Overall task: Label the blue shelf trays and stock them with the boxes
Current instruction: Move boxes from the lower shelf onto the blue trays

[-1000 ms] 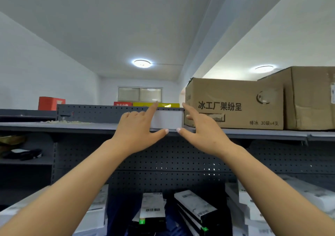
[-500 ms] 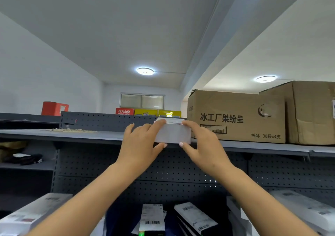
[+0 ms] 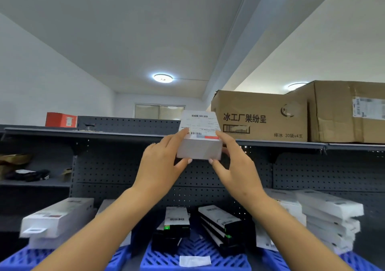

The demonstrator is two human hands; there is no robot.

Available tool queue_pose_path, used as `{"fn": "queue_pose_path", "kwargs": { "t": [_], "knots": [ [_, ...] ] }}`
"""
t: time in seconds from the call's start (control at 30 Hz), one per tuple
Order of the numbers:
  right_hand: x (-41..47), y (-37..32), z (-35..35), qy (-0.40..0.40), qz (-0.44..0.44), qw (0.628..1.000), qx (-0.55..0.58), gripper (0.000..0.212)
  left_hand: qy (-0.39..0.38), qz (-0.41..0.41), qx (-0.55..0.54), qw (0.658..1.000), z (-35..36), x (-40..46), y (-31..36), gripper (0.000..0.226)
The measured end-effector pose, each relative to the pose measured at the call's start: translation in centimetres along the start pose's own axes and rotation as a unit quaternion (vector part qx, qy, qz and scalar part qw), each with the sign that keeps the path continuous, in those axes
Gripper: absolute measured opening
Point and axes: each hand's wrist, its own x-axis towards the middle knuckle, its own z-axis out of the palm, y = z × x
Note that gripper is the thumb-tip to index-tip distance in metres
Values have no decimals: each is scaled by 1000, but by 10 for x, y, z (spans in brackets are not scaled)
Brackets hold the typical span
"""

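Note:
A white box (image 3: 199, 137) with barcodes on its top hangs in front of the top shelf's edge. My left hand (image 3: 161, 161) grips its left side, forefinger on top and thumb beneath. My right hand (image 3: 234, 162) grips its right side the same way. Below, a blue shelf tray (image 3: 195, 256) with a white label (image 3: 195, 261) on its front holds black boxes (image 3: 177, 225). A second blue tray (image 3: 18, 259) sits at the lower left, and white boxes (image 3: 56, 216) lie above it.
Two large cardboard cartons (image 3: 259, 116) stand on the grey top shelf (image 3: 83, 134) at the right. A red box (image 3: 61, 120) sits far left behind the pegboard. A stack of white boxes (image 3: 329, 218) fills the lower right.
Both hands have drawn the white box off the top shelf, towards me and slightly down. Its printed top now shows. My view has tilted down, revealing the blue trays.

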Motion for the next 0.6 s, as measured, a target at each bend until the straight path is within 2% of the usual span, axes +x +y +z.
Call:
{"fn": "queue_pose_path", "kwargs": {
  "t": [0.13, 0.33, 0.5, 0.6],
  "knots": [
    [-17, -8, 2, -21, 36, 998, 39, 72, -43, -19, -58, 997, 6, -28, 11, 71],
    [-61, -11, 5, -43, 63, 997, 26, 65, -60, -42, -96, 993, 22, -81, 27, 70],
    [-109, -10, -2, -59, 51, 996, 35, 58, -23, -51, -73, 996, 18, -124, 42, 68],
    [-137, -9, -2, -78, 53, 995, 46, 59, -34, -66, -68, 995, 18, -150, 47, 68]
  ]
}}
